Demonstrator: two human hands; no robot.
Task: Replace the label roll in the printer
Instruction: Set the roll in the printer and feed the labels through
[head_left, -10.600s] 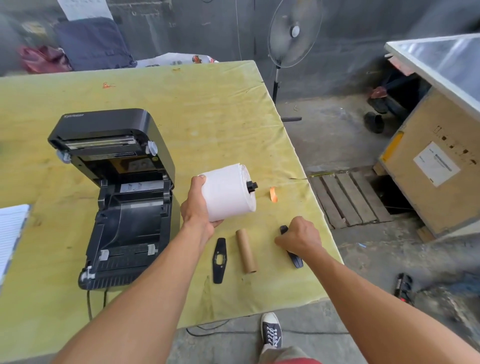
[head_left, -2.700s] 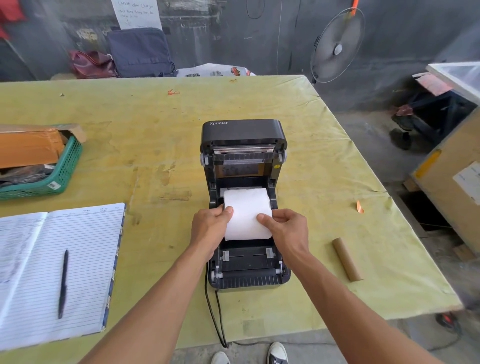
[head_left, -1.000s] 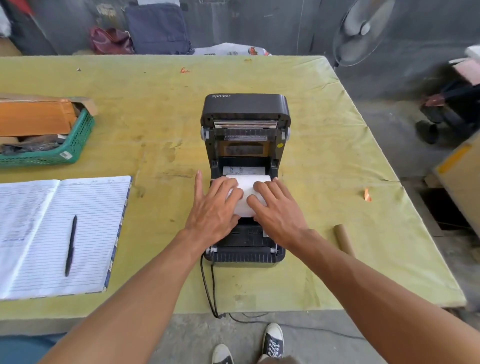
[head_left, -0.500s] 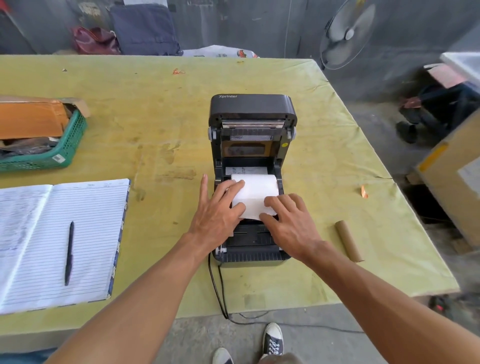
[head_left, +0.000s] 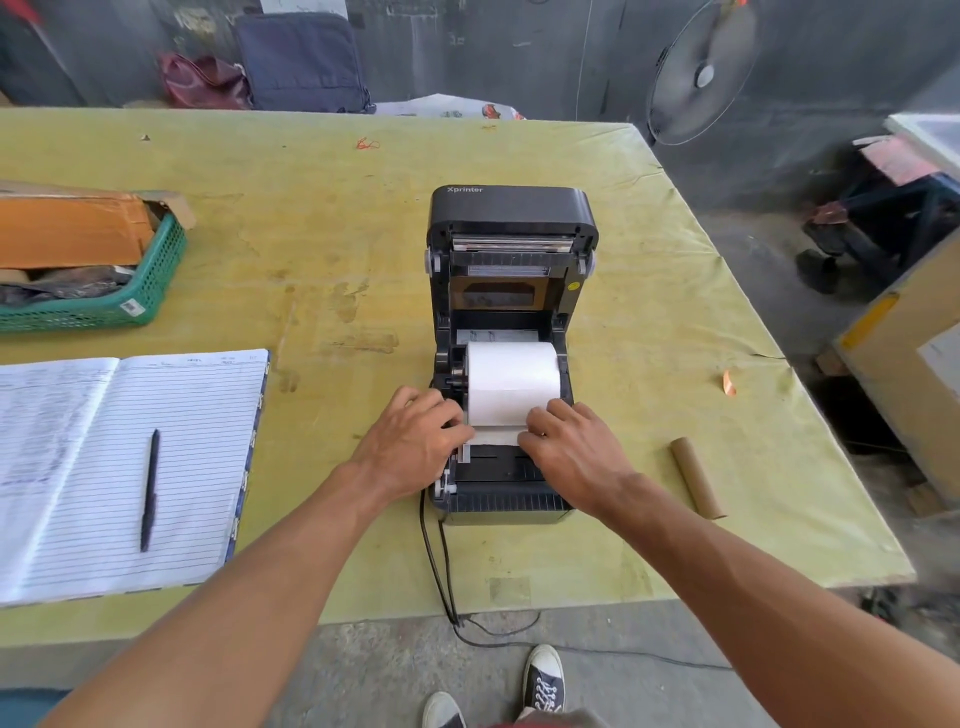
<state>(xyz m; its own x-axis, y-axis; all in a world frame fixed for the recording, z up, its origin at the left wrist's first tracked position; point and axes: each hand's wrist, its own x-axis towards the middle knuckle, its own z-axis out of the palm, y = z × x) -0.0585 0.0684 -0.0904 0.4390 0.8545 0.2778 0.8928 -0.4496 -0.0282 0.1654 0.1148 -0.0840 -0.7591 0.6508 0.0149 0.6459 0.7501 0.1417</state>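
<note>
Your left hand (head_left: 415, 441) and right hand (head_left: 566, 447) pinch the loose leading edge of the white label roll (head_left: 513, 384), which is seated crosswise in the open black plastic printer (head_left: 511, 208), just beyond your fingertips; draw it toward you.

The label roll (head_left: 511, 382) sits in the open printer (head_left: 511, 332), notebook (head_left: 130, 467) left, cardboard core (head_left: 696, 478) right.

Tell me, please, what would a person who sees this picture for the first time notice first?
First, the black printer in the middle of the yellow-green table, its lid open and a white label roll seated inside. The left hand and the right hand rest at the roll's front edge. An open notebook with a pen lies to the left.
</note>
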